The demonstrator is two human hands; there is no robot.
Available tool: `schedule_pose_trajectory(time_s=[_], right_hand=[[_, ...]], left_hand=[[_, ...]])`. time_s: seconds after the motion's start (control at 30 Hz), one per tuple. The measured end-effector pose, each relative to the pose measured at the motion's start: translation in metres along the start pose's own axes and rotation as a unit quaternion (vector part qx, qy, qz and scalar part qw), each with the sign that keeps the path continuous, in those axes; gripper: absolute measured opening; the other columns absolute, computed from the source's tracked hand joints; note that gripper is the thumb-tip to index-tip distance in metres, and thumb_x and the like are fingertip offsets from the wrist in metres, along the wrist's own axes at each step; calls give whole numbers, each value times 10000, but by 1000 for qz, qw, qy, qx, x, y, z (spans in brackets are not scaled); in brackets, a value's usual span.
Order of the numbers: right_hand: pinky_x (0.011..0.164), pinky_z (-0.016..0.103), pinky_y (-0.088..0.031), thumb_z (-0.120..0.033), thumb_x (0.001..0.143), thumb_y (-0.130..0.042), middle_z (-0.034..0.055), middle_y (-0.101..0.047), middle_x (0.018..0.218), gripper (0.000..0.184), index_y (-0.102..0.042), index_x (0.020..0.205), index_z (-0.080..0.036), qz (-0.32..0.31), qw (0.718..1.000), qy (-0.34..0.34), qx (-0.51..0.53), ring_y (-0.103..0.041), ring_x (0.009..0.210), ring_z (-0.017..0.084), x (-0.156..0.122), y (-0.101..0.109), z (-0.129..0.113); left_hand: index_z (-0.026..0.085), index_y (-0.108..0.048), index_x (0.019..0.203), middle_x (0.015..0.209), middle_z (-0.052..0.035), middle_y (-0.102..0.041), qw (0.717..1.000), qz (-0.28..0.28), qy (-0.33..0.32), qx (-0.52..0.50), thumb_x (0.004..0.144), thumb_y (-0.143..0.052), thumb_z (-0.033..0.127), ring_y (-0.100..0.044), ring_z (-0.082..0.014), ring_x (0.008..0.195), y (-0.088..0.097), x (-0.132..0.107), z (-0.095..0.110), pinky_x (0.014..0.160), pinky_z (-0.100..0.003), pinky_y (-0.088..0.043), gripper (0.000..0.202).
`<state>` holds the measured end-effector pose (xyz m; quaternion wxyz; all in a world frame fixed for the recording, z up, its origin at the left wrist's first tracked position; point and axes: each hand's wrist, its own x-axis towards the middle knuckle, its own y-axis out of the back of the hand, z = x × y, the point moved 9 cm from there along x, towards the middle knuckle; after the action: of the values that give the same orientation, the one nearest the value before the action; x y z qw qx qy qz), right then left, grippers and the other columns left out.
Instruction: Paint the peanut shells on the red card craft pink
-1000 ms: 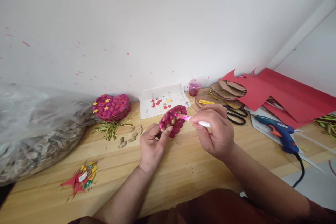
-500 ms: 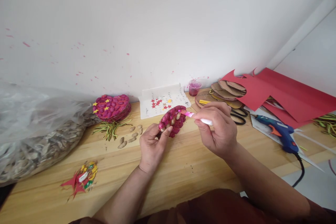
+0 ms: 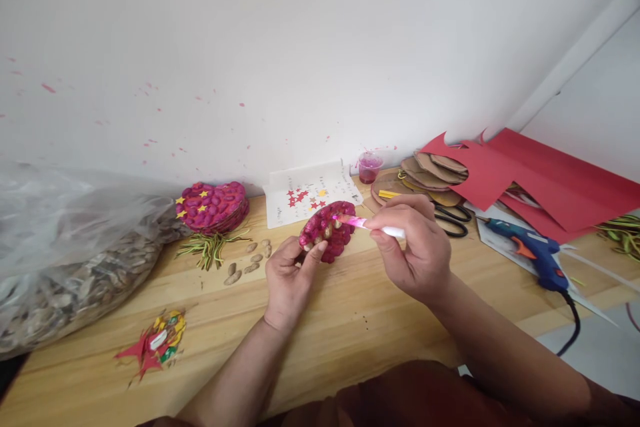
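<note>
My left hand [image 3: 293, 280] grips the lower left edge of a round disc covered in peanuts [image 3: 341, 240], tilted up above the table. Most of its peanuts are painted magenta, while a few near the middle still show bare tan shell. In my right hand [image 3: 415, 247] is a white-handled paintbrush [image 3: 383, 227], pinched between thumb and fingers. Its magenta-stained tip touches the peanuts on the disc. Behind, against the wall, stands a small clear cup of magenta paint [image 3: 370, 168].
At left are a plastic bag of peanuts [image 3: 90, 293], stacked painted discs [image 3: 213, 207], loose peanuts [image 3: 240, 275] and paper scraps [image 3: 155, 343]. Star cutouts lie on a white sheet [image 3: 280, 213] behind. Cardboard discs [image 3: 425, 173], scissors [image 3: 457, 219], red paper [image 3: 550, 180] and a glue gun [image 3: 530, 247] sit right.
The brush tip has shifted slightly left and down across the disc's peanuts. My left hand still holds the disc in nearly the same place.
</note>
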<state>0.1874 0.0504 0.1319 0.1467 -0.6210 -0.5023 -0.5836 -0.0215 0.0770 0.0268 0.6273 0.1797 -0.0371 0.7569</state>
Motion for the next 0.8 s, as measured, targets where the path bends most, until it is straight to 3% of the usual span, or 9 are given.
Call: schedule_pose_trajectory(time_s=[0.23, 0.8], right_hand=[[850, 424, -513, -172, 964, -641, 40, -741, 907, 136, -694, 1060, -254, 21, 997, -66, 24, -635, 931, 231, -6, 0, 21], [842, 418, -535, -203, 971, -642, 32, -751, 908, 116, -715, 1041, -261, 25, 996, -78, 35, -665, 911, 226, -5, -3, 23]], left_hand=[[182, -632, 604, 601, 12, -561, 998, 14, 28, -50, 842, -807, 394, -466, -135, 603, 0, 3, -3, 608, -256, -417, 364], [186, -677, 629, 584, 11, -569, 996, 6, 57, -72, 790, -828, 452, -503, -148, 590, -3, 3, -4, 634, -275, -492, 346]])
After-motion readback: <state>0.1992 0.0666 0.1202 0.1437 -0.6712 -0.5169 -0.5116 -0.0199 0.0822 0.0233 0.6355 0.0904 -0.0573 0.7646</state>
